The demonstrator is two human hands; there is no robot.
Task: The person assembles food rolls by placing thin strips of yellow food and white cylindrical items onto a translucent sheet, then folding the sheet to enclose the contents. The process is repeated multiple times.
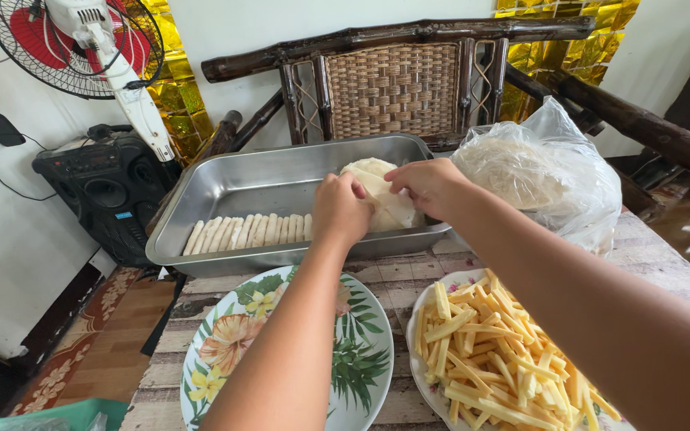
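Presently both hands reach into the metal tray (225,187): left hand (340,209) and right hand (429,185) close together, fingers pinching the top sheet of a stack of pale wrappers (382,195) in the tray's right end. Rolled pieces (247,232) lie left of the left hand. Cheese sticks (497,351) sit on a plate beneath the right forearm; a flowered plate (353,359) beneath the left

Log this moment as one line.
left hand: on wrapper stack | right hand: on stack | metal tray: rolls inside
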